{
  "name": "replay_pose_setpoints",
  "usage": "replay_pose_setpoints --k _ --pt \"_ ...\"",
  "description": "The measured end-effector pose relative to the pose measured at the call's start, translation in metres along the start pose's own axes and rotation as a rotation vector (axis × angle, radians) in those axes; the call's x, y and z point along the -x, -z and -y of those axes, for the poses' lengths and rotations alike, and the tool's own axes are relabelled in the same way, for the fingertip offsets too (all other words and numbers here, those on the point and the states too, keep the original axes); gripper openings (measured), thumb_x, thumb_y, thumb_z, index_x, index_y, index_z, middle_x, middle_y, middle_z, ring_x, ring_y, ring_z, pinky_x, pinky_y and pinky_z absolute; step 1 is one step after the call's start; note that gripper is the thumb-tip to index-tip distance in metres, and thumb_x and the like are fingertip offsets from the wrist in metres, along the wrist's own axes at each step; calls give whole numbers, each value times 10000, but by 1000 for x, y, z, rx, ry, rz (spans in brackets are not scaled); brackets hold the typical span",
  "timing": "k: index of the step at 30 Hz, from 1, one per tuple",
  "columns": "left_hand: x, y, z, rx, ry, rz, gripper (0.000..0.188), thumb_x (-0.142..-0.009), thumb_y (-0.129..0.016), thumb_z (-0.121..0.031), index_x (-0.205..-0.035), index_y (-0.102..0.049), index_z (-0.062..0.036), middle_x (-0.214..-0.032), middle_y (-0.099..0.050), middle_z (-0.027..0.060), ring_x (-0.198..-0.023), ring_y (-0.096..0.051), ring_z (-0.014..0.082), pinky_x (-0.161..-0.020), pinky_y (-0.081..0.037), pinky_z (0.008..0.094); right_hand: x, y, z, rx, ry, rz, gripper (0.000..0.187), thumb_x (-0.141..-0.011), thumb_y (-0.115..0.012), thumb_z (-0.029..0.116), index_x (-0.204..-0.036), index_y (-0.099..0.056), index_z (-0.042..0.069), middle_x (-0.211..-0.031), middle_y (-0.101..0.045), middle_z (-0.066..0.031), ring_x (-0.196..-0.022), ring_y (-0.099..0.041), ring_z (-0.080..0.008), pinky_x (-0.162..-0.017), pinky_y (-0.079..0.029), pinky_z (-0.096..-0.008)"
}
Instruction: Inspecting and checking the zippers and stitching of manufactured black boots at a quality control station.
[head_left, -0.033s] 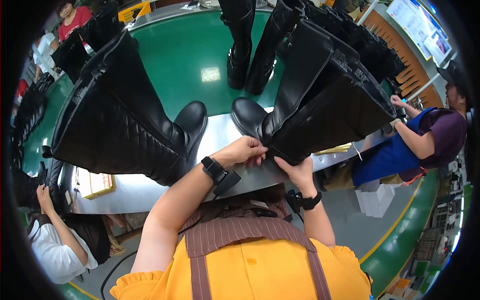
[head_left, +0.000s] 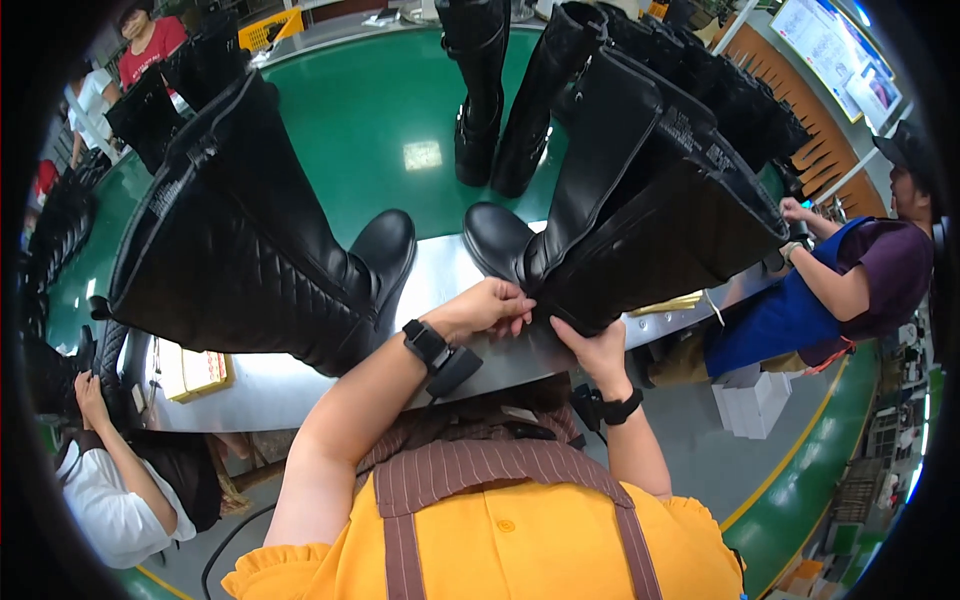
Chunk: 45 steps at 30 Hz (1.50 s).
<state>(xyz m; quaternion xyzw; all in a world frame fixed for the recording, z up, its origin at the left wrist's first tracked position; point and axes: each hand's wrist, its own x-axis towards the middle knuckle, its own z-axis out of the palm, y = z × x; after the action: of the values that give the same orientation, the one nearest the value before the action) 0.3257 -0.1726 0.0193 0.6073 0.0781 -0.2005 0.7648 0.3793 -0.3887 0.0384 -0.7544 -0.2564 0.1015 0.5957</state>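
Note:
Two tall black boots stand on the shiny metal edge of the worktable in front of me. My left hand (head_left: 490,310) is closed in a pinch against the ankle of the right-hand boot (head_left: 640,240), by its side seam. What the fingertips hold is too small to make out. My right hand (head_left: 597,352) grips that boot low at the heel, thumb on the near side, other fingers mostly hidden behind it. Untouched, the left-hand boot (head_left: 250,250) leans outward with its quilted side showing, its toe pointing away from me.
Beyond lies a green conveyor belt (head_left: 340,120) carrying another pair of black boots (head_left: 483,110). More dark boots (head_left: 720,90) crowd the back right. A yellow-edged stack of cards (head_left: 195,372) lies at the left. Co-workers stand at right (head_left: 830,280) and left (head_left: 120,500). White boxes (head_left: 752,400) rest on the floor.
The whole view has shifted very slightly. Both hands keep their places on the right-hand boot, and the boots stay where they were.

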Motion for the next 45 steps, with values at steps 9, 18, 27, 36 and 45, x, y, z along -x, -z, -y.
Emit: replay_pose_setpoints --k 9,18,27,36,45 --pt "27 -26 -51 -92 -211 -71 278 -984 -592 -234 -824 -645 -13 -665 -660 42 -524 -592 93 -498 -472 225 -2 1 21 -131 150 -137 320 -800 -772 60 -1077 -653 -48 -969 -719 -77 -869 -671 -155 -816 -525 -301" --pt "2 -36 12 -39 -73 -228 260 -1007 -543 -204 -902 -670 -3 -771 -698 43 -581 -603 74 -502 -435 205 2 7 22 -658 -291 122 373 -731 -831 86 -1066 -692 0 -976 -727 -73 -882 -680 -139 -805 -529 -293" --pt "4 -38 14 276 -87 -115 261 -1005 -556 -256 -867 -642 -51 -686 -644 10 -554 -542 70 -543 -429 199 3 1 -10 239 118 -168 311 -713 -822 77 -977 -699 -33 -901 -739 -132 -807 -714 -187 -727 -543 -297" --pt "11 -41 2 298 -104 -139 260 -1004 -553 -253 -851 -637 -60 -662 -635 4 -539 -535 68 -529 -417 202 5 0 -4 148 -23 -152 294 -721 -835 135 -940 -720 -22 -869 -746 -109 -791 -715 -177 -713 -547 -289" --pt "7 -40 -5 -638 -105 -414 330 -979 -558 -194 -741 -675 2 -553 -633 57 -440 -594 138 -453 -470 287 -2 0 -5 195 -18 -188 370 -691 -861 167 -962 -710 -34 -906 -743 -143 -817 -723 -197 -744 -555 -309"
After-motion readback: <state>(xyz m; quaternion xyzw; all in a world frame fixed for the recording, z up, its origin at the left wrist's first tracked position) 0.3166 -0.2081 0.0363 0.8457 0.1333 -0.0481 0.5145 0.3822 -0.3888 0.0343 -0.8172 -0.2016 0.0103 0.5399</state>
